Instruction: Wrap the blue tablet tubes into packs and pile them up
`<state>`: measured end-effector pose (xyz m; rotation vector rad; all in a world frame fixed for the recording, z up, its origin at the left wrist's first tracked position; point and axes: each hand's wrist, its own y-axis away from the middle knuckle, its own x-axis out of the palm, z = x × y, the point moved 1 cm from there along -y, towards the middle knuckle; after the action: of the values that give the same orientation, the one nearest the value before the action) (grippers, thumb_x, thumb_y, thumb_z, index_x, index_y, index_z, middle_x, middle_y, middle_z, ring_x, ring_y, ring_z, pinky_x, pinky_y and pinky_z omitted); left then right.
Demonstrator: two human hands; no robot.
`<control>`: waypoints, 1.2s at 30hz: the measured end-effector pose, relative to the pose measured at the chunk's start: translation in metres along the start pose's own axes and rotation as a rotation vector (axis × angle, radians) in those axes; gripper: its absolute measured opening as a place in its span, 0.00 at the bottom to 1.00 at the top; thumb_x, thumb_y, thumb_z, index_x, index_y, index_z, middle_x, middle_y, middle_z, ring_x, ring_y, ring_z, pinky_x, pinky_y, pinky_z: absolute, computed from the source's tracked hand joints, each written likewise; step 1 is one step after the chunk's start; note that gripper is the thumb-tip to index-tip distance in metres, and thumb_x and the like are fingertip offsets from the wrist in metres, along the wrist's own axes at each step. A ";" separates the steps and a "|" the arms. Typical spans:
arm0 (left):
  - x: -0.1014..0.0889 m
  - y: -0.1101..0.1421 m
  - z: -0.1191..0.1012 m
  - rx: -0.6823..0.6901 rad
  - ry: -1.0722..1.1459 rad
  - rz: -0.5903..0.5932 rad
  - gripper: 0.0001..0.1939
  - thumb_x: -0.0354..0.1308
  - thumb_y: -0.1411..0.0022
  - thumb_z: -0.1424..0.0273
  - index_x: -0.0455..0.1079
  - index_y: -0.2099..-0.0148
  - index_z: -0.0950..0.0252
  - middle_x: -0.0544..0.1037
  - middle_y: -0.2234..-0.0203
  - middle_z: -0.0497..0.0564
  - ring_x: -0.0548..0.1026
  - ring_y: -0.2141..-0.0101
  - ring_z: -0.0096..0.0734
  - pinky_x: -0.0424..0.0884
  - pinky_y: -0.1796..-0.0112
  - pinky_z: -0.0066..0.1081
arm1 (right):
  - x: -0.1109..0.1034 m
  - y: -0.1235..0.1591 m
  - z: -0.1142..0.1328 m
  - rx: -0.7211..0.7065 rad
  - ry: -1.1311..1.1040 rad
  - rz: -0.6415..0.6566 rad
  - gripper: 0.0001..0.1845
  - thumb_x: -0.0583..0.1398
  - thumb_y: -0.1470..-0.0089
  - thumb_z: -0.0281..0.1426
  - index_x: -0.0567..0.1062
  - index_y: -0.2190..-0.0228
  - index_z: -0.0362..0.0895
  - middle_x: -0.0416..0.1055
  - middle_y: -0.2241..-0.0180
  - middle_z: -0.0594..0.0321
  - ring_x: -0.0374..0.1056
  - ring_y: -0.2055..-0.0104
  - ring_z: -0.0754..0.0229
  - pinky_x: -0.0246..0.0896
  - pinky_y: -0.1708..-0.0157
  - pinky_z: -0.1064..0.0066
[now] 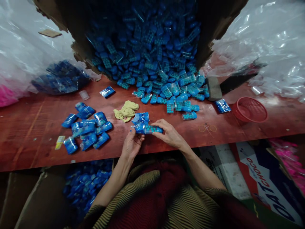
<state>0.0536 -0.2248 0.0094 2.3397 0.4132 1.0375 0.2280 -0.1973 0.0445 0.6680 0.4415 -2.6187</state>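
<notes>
My left hand [132, 143] pinches a blue printed wrapper sleeve [139, 128] near the table's front edge. In my right hand [169, 134], thumb and fingers grip the blue-capped end of a small clear bottle [152, 129] filled with little balls. The bottle lies sideways, its far end at the sleeve's opening; how deep it sits inside I cannot tell. Just behind lie more flat blue wrappers [142, 117]. A crumpled yellow cloth [126, 110] is beside them. To the left rests a pile of wrapped blue packets [87, 126].
A large torn carton [82, 54] spills many blue-capped bottles [166, 90] onto the red table [35, 127]. Rightward are a grey block [213, 89], a blue wrapper stack [222, 106] and a red basket [250, 109]. A bag of blue wrappers [62, 78] sits back left.
</notes>
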 end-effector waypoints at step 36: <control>0.004 0.003 0.014 -0.006 -0.048 0.056 0.14 0.67 0.52 0.67 0.70 0.64 0.67 0.79 0.71 0.48 0.77 0.72 0.28 0.74 0.72 0.26 | 0.046 0.021 -0.007 0.004 0.114 -0.200 0.16 0.56 0.43 0.29 0.71 0.52 0.45 0.64 0.54 0.52 0.64 0.49 0.54 0.64 0.50 0.61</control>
<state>0.0672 -0.2299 0.0054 2.3777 0.3269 1.0052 0.2028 -0.2268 0.0109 0.8164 0.5636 -2.7781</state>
